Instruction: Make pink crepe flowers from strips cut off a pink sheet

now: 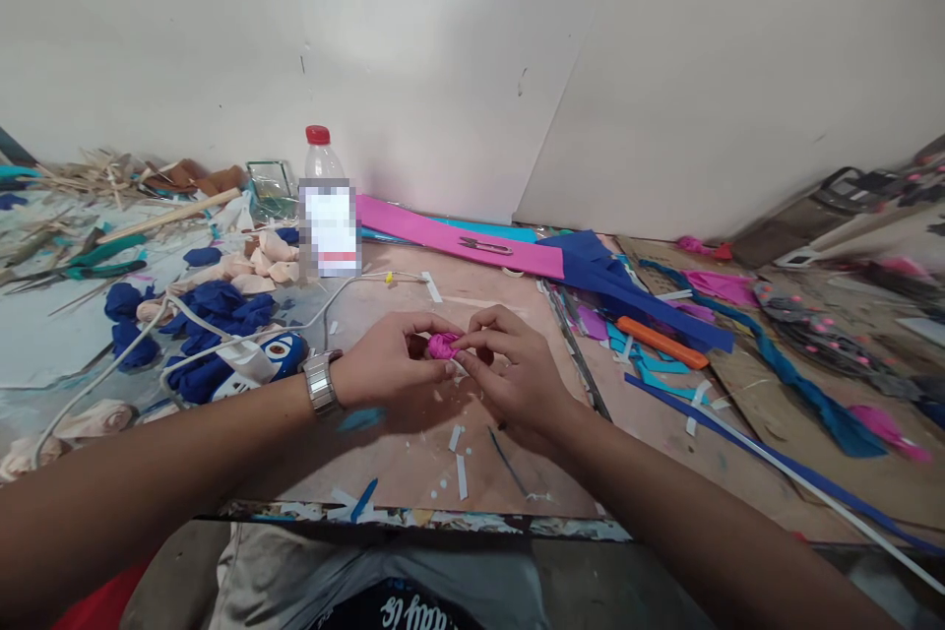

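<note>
A small crumpled pink bundle, shaped like a rosette [443,346], is held between my two hands above the middle of the table. My left hand [391,354], with a metal watch [322,384] on its wrist, pinches the bundle from the left. On the other side my right hand [509,369] has thumb and fingers closed on its right edge. Whether the bundle is paper or cloth I cannot tell. Behind the hands lies a long pink strip [413,228] with thread snips [485,246] on top.
Dark blue bundles [221,305] and a power strip [284,354] with a white cable lie at left. A red-capped bottle [323,157] stands behind a phone-like screen [330,226]. To the right are an orange-handled cutter [662,342], blue strips [642,290] and cardboard [760,413].
</note>
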`<move>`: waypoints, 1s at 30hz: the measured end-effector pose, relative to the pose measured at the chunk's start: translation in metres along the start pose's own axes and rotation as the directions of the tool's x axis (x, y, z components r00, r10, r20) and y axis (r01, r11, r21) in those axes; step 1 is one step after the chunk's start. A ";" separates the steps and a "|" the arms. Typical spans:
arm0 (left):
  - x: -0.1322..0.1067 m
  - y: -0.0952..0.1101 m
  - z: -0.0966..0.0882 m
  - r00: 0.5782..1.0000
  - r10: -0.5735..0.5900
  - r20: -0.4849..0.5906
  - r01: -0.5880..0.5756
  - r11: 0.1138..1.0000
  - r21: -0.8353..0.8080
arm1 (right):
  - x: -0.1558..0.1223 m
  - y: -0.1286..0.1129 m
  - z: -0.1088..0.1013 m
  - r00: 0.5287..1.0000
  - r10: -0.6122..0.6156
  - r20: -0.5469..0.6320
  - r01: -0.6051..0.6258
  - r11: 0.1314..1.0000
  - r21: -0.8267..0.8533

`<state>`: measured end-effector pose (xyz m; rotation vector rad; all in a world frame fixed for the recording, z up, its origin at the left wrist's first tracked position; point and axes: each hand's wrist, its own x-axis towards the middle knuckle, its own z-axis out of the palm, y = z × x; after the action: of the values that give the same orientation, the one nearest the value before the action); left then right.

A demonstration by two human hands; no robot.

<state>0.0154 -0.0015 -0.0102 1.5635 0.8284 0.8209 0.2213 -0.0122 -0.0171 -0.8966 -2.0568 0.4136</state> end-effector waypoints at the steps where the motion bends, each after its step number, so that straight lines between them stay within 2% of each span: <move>1: 0.000 0.000 0.000 1.000 0.010 -0.003 -0.010 1.000 0.015 | 0.000 0.000 -0.001 1.000 -0.005 0.004 0.005 1.000 -0.007; 9: 0.000 0.002 0.000 1.000 0.026 -0.012 -0.026 0.998 0.065 | 0.003 -0.004 -0.002 0.999 -0.031 0.043 0.031 1.000 0.001; 14: -0.001 0.003 -0.001 0.999 0.030 -0.013 -0.029 0.997 0.069 | 0.004 -0.005 -0.001 0.998 0.061 -0.018 -0.061 0.998 0.003; 18: -0.001 0.002 -0.001 1.000 0.021 0.004 -0.021 0.998 0.061 | 0.006 -0.004 -0.002 1.000 0.006 -0.015 -0.006 1.000 0.011; 26: -0.002 0.009 -0.001 0.999 -0.044 0.012 0.045 0.994 -0.097 | 0.005 -0.003 -0.003 1.000 -0.006 0.009 0.006 1.000 0.028; 30: -0.002 0.011 -0.001 0.999 -0.044 0.004 0.044 0.983 -0.177 | 0.004 -0.006 -0.002 0.997 0.072 -0.031 -0.071 0.997 0.044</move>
<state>0.0143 -0.0035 0.0009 1.3841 0.7661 0.8394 0.2187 -0.0130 -0.0101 -0.9471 -1.9830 0.4766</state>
